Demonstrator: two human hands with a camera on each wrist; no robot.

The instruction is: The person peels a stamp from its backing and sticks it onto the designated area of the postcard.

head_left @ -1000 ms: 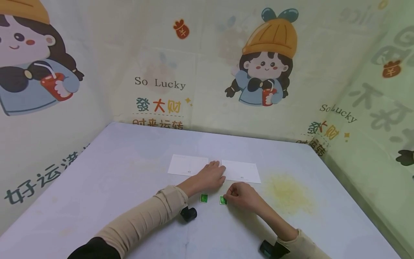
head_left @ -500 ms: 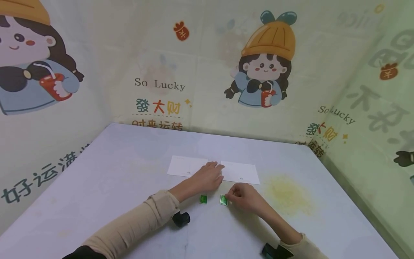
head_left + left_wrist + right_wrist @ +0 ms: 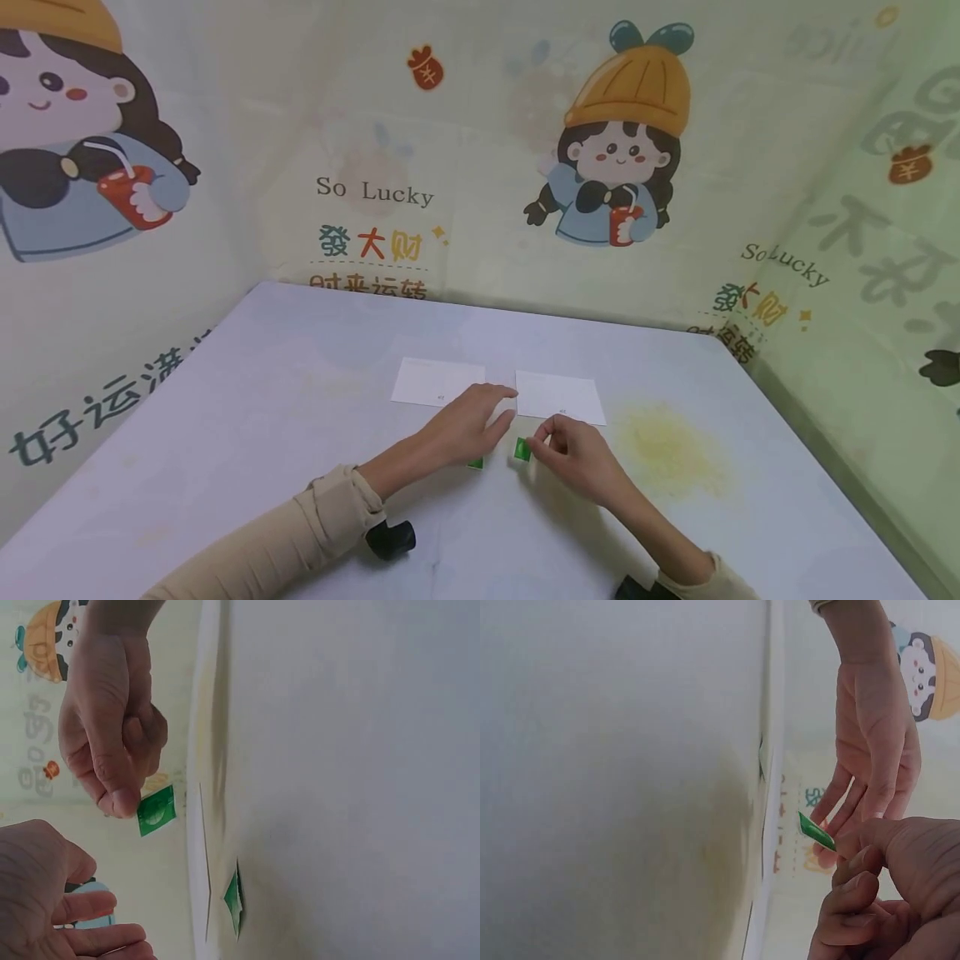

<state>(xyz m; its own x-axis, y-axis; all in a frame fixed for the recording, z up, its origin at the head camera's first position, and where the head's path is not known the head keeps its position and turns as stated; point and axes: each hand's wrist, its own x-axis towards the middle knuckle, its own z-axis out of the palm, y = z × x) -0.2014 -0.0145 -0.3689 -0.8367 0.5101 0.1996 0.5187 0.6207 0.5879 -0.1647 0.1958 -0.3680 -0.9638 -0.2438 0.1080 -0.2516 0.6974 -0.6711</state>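
Note:
In the head view, my right hand (image 3: pixel 576 457) pinches a small green stamp (image 3: pixel 522 449) by its edge, between thumb and index finger. The stamp is raised off the table and tilted, as both wrist views show. My left hand (image 3: pixel 463 427) hovers to its left with fingers spread, holding nothing. Beneath that hand lies a second green stamp (image 3: pixel 476 463), partly hidden in the head view; the left wrist view shows this stamp (image 3: pixel 234 900) with a bent-up edge. Two blank-looking white envelopes or cards, one left (image 3: pixel 431 380) and one right (image 3: pixel 558 397), lie beyond the hands.
A white table (image 3: pixel 247 400) runs back to a printed cloth wall (image 3: pixel 480 167) with cartoon figures and lettering. A yellow stain (image 3: pixel 671 450) marks the tabletop on the right. Black wrist devices, such as the left one (image 3: pixel 392 540), sit beneath both forearms.
My left hand has lifted off the gap between the envelopes and moved down and left. The right hand has raised its stamp from the table.

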